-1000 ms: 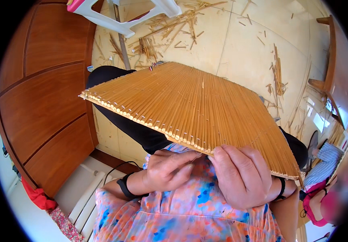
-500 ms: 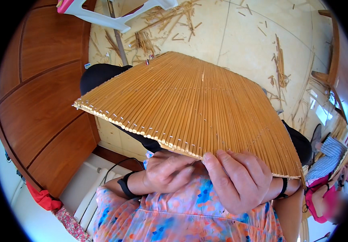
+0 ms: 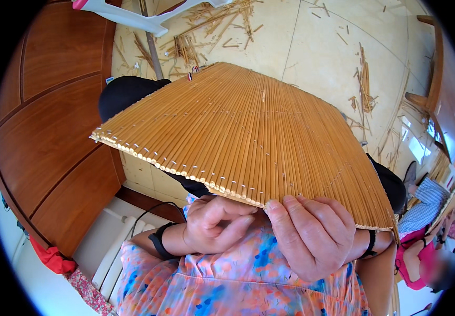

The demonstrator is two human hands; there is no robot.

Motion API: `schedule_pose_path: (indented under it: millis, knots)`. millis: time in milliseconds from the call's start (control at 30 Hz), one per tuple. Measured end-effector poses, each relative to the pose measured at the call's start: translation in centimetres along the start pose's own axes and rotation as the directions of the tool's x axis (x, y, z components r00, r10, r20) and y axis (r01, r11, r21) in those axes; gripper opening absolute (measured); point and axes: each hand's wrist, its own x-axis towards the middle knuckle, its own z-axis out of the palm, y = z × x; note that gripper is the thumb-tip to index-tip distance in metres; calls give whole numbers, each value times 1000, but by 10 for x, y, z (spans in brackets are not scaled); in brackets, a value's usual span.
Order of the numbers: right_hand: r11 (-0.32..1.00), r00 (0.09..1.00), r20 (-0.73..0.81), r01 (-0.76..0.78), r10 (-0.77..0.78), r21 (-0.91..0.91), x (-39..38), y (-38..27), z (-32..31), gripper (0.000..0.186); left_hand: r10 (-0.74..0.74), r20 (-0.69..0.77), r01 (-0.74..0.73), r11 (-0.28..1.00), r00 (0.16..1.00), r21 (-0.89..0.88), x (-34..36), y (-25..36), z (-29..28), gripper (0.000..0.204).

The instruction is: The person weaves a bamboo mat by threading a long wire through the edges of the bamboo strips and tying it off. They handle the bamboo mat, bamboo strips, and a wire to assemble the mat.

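A stiff mat of thin tan reed sticks, laid side by side and joined by rows of pale stitches, rests across my lap. Its near edge shows the cut round ends of the sticks. My right hand grips that near edge right of the middle, with several fingertips on top and the palm below. Just to its left, my left hand is curled under the same edge, its fingertips close to my right hand's. Whatever those left fingers pinch is hidden or too small to make out.
Loose reed pieces are scattered over the tiled floor. A white plastic stool stands at the far left, beside brown wooden panels. A wooden piece of furniture is at right, with another person seated at lower right.
The view has shifted slightly. My left hand's fingers have moved a little at the mat's near edge, the thumb lower now. My right hand keeps its grip in the same place.
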Motion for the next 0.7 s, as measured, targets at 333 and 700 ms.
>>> schedule_pose_path:
  millis: [333,700]
  knots:
    - [1000,1000,-2,13,-13,-18,-2,-2,1,26,10,-26,-9,999,1000,40,3,3,1,22]
    - [1000,998,59,-26,25,12,-7,-1,-4,27,142,38,-145,987,989,73,10,-7,-6,33]
